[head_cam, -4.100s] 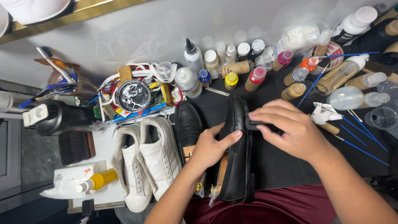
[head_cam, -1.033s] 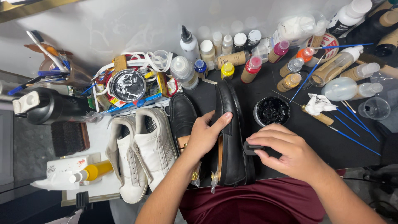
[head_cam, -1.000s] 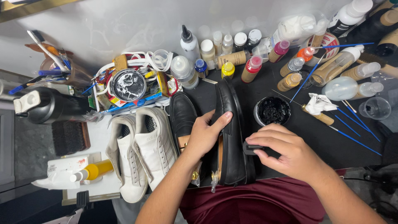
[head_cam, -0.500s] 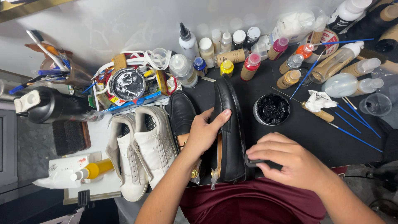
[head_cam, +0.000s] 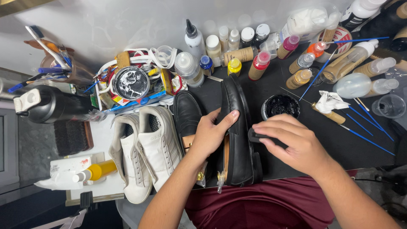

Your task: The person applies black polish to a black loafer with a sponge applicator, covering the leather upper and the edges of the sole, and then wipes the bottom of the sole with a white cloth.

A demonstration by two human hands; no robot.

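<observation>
Under the right hand a small dark applicator is mostly hidden, only its end showing at the fingertips that grip it. Beyond that hand stands an open jar of black polish; bottles crowd farther off. Left of the left hand lie white sneakers. That hand clasps the black loafer, held on edge between both hands.

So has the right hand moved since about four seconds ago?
Yes. The right hand has come back toward the person, down the side of the black shoe, uncovering the tub of black polish.
</observation>
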